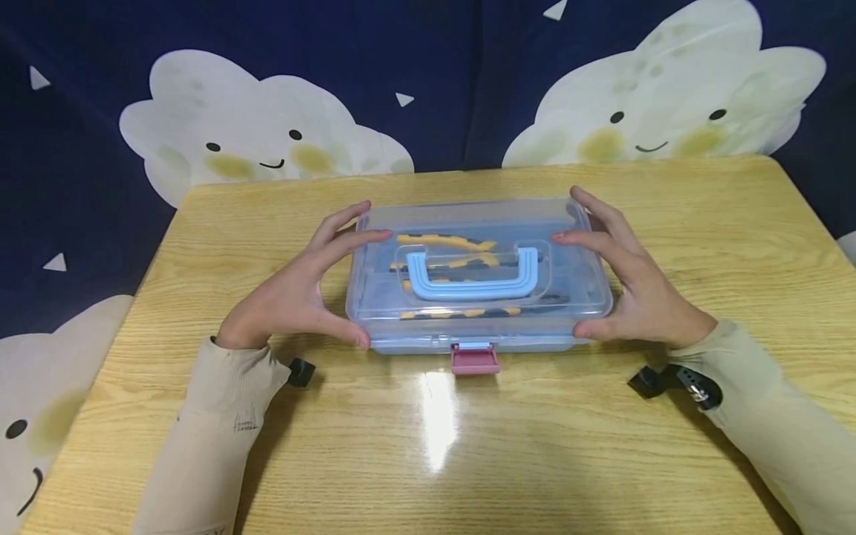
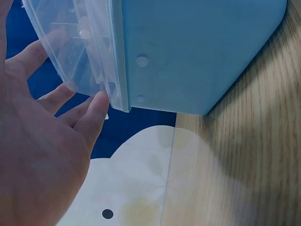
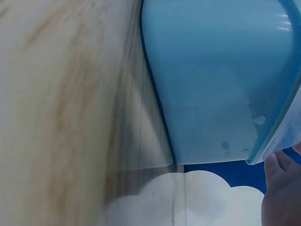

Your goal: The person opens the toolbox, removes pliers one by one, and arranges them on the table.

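Observation:
A plastic storage box with a light blue body (image 2: 188, 56) stands on the table. Its clear lid (image 1: 468, 215) carries a light blue handle (image 1: 471, 290), and a pink latch (image 1: 475, 362) juts out unfastened at the front. Yellow-and-black striped items (image 1: 441, 241) show through the lid; their kind is unclear. My left hand (image 1: 290, 293) grips the lid's left end, thumb at the front corner, fingers over the top and back. On the opposite end, my right hand (image 1: 645, 293) holds the lid the same way. The right wrist view shows only part of that hand.
The wooden table (image 1: 568, 446) extends around the box on all sides. Behind its far edge hangs a dark blue cloth (image 1: 455, 82) with white clouds. Black wrist straps with small devices (image 1: 301, 373) sit at both sleeves.

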### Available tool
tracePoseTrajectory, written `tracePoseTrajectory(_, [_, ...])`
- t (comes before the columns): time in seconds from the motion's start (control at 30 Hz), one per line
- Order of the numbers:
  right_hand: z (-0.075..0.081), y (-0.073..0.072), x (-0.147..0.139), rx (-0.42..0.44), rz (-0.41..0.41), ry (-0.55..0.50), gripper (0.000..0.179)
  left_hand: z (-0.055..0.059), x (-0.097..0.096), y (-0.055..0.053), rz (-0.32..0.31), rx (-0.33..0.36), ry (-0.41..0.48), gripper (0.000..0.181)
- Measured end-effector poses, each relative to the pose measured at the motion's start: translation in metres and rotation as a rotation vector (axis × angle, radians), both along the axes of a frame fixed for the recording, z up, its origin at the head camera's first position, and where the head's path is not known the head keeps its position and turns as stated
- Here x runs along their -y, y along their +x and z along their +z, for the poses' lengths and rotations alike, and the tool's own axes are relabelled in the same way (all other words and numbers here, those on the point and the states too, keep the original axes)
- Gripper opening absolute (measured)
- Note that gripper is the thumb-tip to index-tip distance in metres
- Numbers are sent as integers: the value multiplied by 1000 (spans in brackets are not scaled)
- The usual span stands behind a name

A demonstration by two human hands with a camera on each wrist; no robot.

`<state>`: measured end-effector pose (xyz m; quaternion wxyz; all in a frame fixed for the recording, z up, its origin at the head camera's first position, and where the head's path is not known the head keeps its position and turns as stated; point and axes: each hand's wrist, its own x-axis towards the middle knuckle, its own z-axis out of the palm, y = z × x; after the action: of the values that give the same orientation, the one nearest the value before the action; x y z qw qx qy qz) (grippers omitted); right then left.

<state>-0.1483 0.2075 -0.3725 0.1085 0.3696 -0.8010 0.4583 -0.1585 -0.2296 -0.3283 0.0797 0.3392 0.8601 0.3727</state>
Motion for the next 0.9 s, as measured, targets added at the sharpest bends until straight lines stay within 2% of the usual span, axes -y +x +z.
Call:
tracePoseTrajectory(0.33, [-1, 0, 1, 16, -2, -13, 107, -2, 0, 0, -8, -2, 23, 118])
tracePoseTrajectory(0.9, [-3, -1, 5, -7, -15, -39, 108, -3, 0, -2, 3, -7, 47, 117])
